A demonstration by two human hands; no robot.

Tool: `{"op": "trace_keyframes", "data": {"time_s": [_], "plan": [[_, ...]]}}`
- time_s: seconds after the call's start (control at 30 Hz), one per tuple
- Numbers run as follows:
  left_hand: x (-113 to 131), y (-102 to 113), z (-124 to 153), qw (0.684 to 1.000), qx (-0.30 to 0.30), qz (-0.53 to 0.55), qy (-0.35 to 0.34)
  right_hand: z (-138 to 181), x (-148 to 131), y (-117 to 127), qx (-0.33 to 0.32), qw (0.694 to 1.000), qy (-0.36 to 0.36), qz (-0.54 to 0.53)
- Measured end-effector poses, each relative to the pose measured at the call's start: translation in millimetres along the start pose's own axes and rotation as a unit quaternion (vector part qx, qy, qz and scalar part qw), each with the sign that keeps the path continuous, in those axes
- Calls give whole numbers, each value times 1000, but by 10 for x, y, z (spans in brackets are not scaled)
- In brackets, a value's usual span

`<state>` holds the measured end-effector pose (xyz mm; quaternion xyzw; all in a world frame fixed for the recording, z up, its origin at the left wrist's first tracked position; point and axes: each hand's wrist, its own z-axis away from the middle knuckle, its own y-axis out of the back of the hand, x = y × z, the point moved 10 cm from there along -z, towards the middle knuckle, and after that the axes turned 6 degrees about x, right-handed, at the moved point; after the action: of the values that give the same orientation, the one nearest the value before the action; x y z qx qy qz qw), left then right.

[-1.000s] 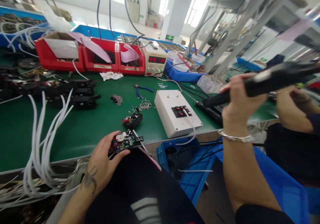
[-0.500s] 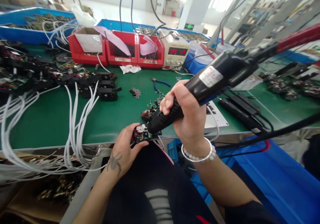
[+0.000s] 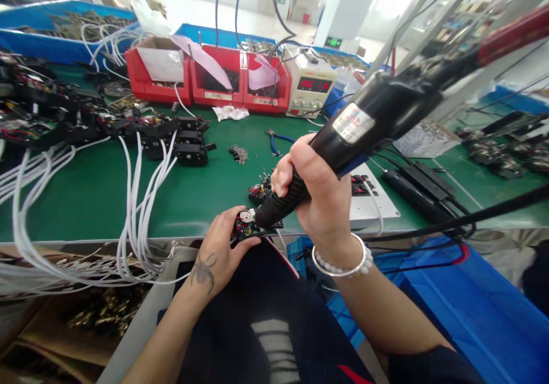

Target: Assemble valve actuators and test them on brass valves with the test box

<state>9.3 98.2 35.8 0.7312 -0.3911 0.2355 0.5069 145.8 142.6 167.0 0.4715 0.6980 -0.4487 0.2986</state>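
Note:
My right hand [image 3: 319, 186] is wrapped round a black electric screwdriver [image 3: 364, 126], which slants down to the left from a red-sleeved cord. Its tip meets a small black electronic assembly [image 3: 246, 229] with a round silvery part and coloured wires. At the table's front edge, my left hand [image 3: 225, 238] grips that assembly between thumb and fingers. Just behind the tool tip lie another wired black part [image 3: 259, 191] and loose screws, partly hidden by my right hand. A small pile of screws [image 3: 239, 154] and blue-handled pliers [image 3: 274, 142] lie farther back on the green tabletop.
Many black assemblies [image 3: 189, 143] with white cables [image 3: 128, 201] crowd the left. Red bins [image 3: 160, 92] and a power supply [image 3: 311, 89] line the back. A white board [image 3: 377, 206] and a second black tool [image 3: 412, 195] lie right. Blue crates [image 3: 480, 304] stand below.
The view has shifted slightly, so the bench items appear a little to the right and higher. The screwdriver stays on the assembly in my left hand; both grips are unchanged.

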Motion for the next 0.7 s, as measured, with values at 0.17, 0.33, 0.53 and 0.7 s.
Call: {"op": "trace_keyframes", "data": {"time_s": [0.17,0.33,0.53,0.7], "plan": [[-7,-8,14,1000,7,3,-4,8,46,-30,9,1000,-3,-27],[-19,-16,28,1000,15,11,-3,-7,100,-39,21,999,-16,-27],[-1,-34,-4,1000,14,19,9,13,103,-71,6,999,-14,-32],[94,136,-31,999,12,31,23,48,-162,174,-23,997,61,34]]}}
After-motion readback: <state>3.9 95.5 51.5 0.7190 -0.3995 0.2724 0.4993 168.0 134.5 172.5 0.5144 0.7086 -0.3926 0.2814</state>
